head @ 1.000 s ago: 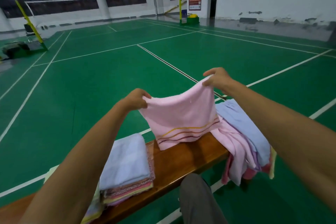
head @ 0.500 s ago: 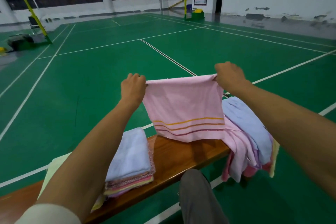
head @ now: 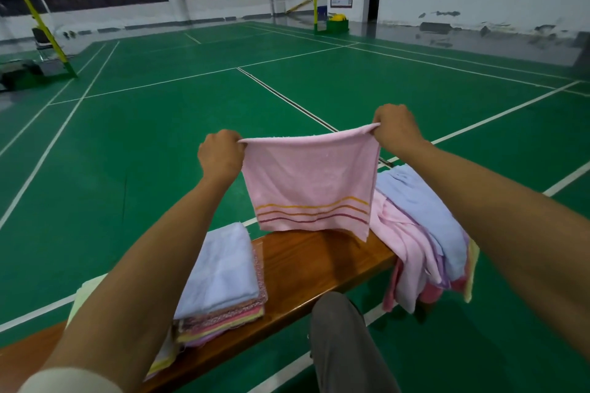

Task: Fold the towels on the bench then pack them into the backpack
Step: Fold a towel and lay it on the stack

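Observation:
A pink towel [head: 308, 175] with orange and red stripes hangs stretched above the wooden bench [head: 319, 265]. My left hand [head: 220, 155] grips its upper left corner and my right hand [head: 396, 128] grips its upper right corner. The towel's lower edge hangs just over the bench top. A stack of folded towels [head: 223, 277], light blue on top, lies on the bench to the left. A heap of unfolded towels [head: 421, 226], pink and light blue, drapes over the bench's right end. No backpack is in view.
My knee in grey trousers [head: 341, 338] is in front of the bench. Beyond the bench lies a green badminton court floor [head: 159, 137] with white lines. Yellow net posts [head: 41, 25] stand far off at the left and back.
Both hands have lifted the pink towel higher and pulled its top edge taut and level, so it now hangs flat instead of sagging onto the bench.

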